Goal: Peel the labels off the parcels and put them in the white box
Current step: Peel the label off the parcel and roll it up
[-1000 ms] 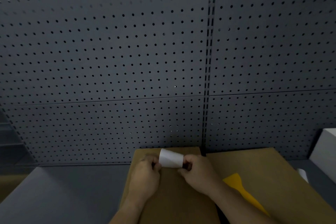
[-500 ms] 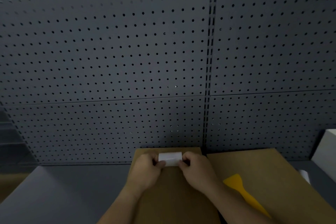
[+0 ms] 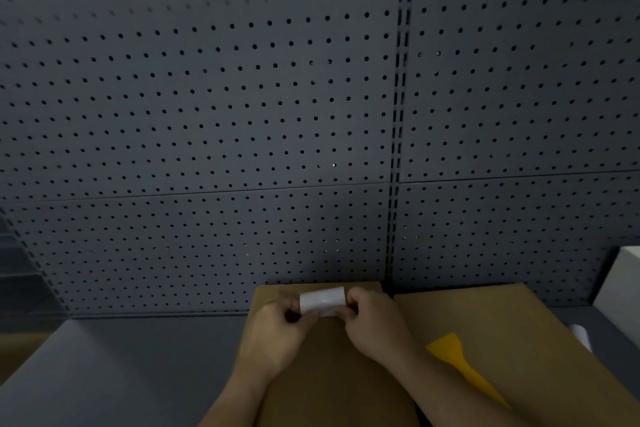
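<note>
white label [image 3: 322,300] pinched at both ends, left hand [image 3: 277,333] on its left edge, right hand [image 3: 375,326] on its right, held just above the near cardboard parcel [image 3: 332,374], white box [image 3: 620,288] well right.

Pinching a white label [image 3: 322,300] from either end: left hand [image 3: 277,333] and right hand [image 3: 375,326] curling fingers inward, forearms converging from below.

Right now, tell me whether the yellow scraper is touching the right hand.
Apart. The head view shows the yellow scraper lying on the right-hand parcel, bare cardboard between it and the right hand.
</note>
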Demonstrator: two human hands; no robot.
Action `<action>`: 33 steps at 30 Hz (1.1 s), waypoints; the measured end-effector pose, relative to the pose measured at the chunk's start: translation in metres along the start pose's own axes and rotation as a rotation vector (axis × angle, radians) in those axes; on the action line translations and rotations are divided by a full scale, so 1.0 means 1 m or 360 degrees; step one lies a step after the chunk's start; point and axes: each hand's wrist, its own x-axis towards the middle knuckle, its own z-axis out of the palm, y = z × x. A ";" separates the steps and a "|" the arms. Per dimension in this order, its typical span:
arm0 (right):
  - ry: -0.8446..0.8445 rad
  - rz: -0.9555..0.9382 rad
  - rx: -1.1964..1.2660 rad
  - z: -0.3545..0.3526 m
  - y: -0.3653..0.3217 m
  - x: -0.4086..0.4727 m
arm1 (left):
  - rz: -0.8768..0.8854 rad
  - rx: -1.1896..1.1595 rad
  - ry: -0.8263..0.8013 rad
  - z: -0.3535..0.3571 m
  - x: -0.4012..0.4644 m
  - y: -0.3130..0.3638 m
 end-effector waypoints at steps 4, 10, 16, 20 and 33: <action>-0.0043 -0.0027 0.0091 -0.001 0.003 -0.002 | 0.0025 0.0118 0.0033 0.002 0.003 -0.003; -0.0080 -0.0001 0.0221 -0.004 0.006 -0.005 | 0.0001 0.0155 0.0060 0.006 0.009 -0.007; 0.0035 -0.0018 0.0068 0.001 0.006 0.000 | 0.0061 0.0161 0.0050 0.006 0.010 -0.007; 0.0039 0.0006 -0.0009 0.002 0.004 0.008 | 0.0113 0.0192 0.0020 0.004 0.008 -0.009; 0.0117 -0.0126 0.0126 0.001 0.009 0.003 | -0.0008 0.0189 -0.0007 0.006 0.016 -0.007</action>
